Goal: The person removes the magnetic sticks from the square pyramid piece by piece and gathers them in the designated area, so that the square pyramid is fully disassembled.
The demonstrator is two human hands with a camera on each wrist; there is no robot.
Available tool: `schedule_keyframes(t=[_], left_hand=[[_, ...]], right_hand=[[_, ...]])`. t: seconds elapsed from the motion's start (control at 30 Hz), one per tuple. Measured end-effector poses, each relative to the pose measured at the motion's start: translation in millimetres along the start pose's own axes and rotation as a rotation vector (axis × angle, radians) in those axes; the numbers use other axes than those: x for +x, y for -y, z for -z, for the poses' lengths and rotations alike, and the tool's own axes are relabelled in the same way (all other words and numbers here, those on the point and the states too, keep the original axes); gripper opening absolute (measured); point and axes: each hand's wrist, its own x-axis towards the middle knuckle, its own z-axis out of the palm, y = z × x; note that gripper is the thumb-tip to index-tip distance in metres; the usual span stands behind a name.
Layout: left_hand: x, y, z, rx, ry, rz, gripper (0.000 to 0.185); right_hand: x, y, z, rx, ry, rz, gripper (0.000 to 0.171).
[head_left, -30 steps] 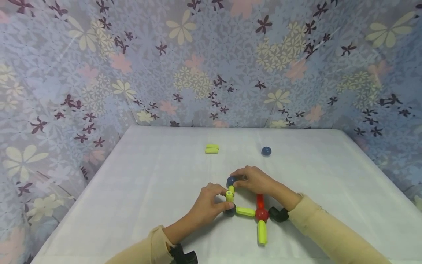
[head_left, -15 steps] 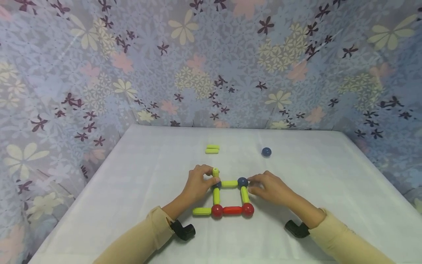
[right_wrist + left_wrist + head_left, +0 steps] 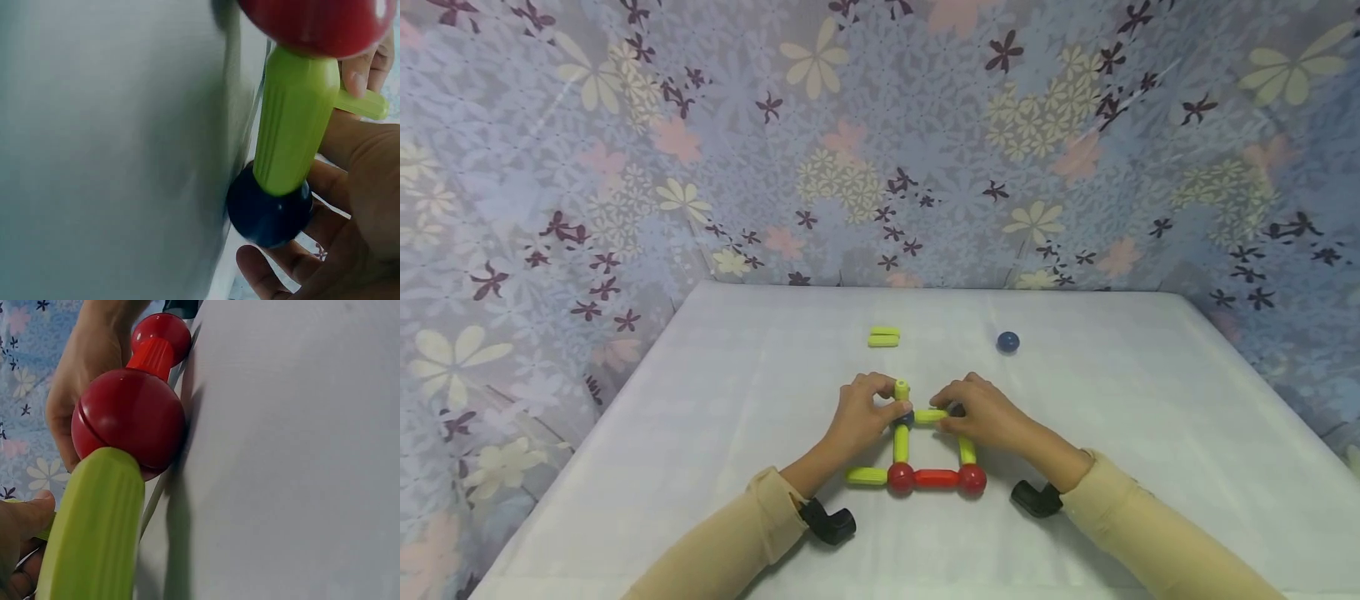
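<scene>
A square of magnetic building sticks and balls lies on the table. Its front side is a red stick (image 3: pixel 937 478) between two red balls (image 3: pixel 901 477). My left hand (image 3: pixel 859 423) pinches the upright yellow-green stick (image 3: pixel 902 389) above the back-left blue ball (image 3: pixel 904 418). With thumb and index finger, my right hand (image 3: pixel 988 417) pinches the back yellow-green stick (image 3: pixel 929 416). That hand hides the back-right blue ball in the head view; the right wrist view shows this blue ball (image 3: pixel 270 209) beside its fingers. Another yellow-green stick (image 3: pixel 867 476) points left from the front-left red ball.
Two loose yellow-green sticks (image 3: pixel 883 337) lie side by side farther back on the white-covered table (image 3: pixel 760 350). A loose blue ball (image 3: pixel 1008 342) sits at the back right. Black wrist devices (image 3: pixel 829 523) hang below both sleeves. A floral cloth (image 3: pixel 880 142) stands behind the table.
The structure has been turned, bringing its red side to the front. My right hand came away from the back-right blue ball, then moved left onto the back stick. My left hand keeps the upright stick.
</scene>
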Motion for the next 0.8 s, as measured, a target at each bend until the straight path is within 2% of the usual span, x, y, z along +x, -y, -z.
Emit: schedule_keyframes(t=[0.2, 0.3, 0.47, 0.57, 0.7, 0.8], left_hand=[[-0.8, -3.2, 1.3, -0.014, 0.006, -0.004, 0.023], [-1.0, -0.5, 3.7, -0.018, 0.015, 0.014, 0.022], [-2.0, 9.2, 9.6, -0.005, 0.079, 0.049, 0.021], [-2.3, 13.6, 13.1, 0.034, 0.110, 0.043, 0.021], [-1.4, 18.1, 13.3, 0.101, 0.111, 0.010, 0.018], [-1.5, 19.2, 12.0, 0.115, 0.108, -0.005, 0.017]], right_hand=[[1.2, -2.4, 0.1, -0.006, 0.021, 0.000, 0.023], [-1.0, -6.1, 2.0, -0.015, 0.020, 0.000, 0.022], [-4.2, -14.5, 4.7, -0.017, 0.026, -0.010, 0.021], [-5.7, -16.9, 6.1, -0.010, 0.034, -0.022, 0.022], [-6.4, -15.9, 8.3, -0.013, 0.041, -0.036, 0.023], [-6.6, -12.5, 9.9, -0.021, 0.043, -0.042, 0.025]])
